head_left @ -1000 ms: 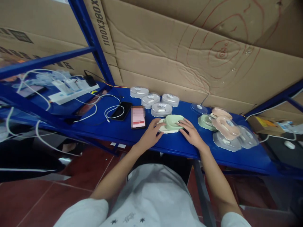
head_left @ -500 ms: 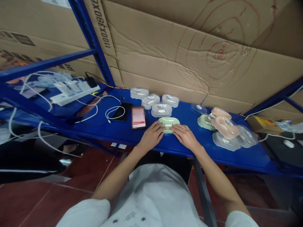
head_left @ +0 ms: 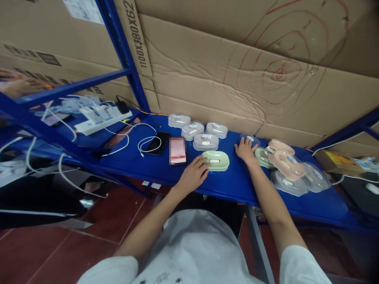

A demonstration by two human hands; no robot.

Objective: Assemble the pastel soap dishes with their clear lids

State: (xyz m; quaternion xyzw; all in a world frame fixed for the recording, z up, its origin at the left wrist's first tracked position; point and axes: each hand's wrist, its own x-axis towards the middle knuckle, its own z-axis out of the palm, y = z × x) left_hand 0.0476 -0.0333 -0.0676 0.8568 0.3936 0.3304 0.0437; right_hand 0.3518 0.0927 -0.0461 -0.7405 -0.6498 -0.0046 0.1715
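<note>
A pale green oval dish (head_left: pixel 222 161) with a light bar in its middle lies on the blue table (head_left: pixel 233 181). My left hand (head_left: pixel 194 172) rests at the dish's left end, fingers spread and fingertips on its edge. Farther back on the right, my right hand (head_left: pixel 246 151) reaches over a clear plastic cover (head_left: pixel 254 139) with a round label. Its fingers are apart and touch or hover just above the cover; I cannot tell which. Beyond the green dish, several greyish oval dishes under clear covers (head_left: pixel 206 142) stand grouped together.
Right of my right hand, peach dishes (head_left: pixel 286 165), a green one (head_left: pixel 263 157) and clear-covered ones overlap in a pile. A lit phone (head_left: pixel 177 151), a dark phone (head_left: pixel 159 143) and white cables lie left. Blue shelf posts (head_left: pixel 130 67) and cardboard (head_left: pixel 201 71) bound the table.
My right hand has left the green dish and moved right and back to the clear cover. My left hand stays at the dish's left end. The view has shifted slightly.
</note>
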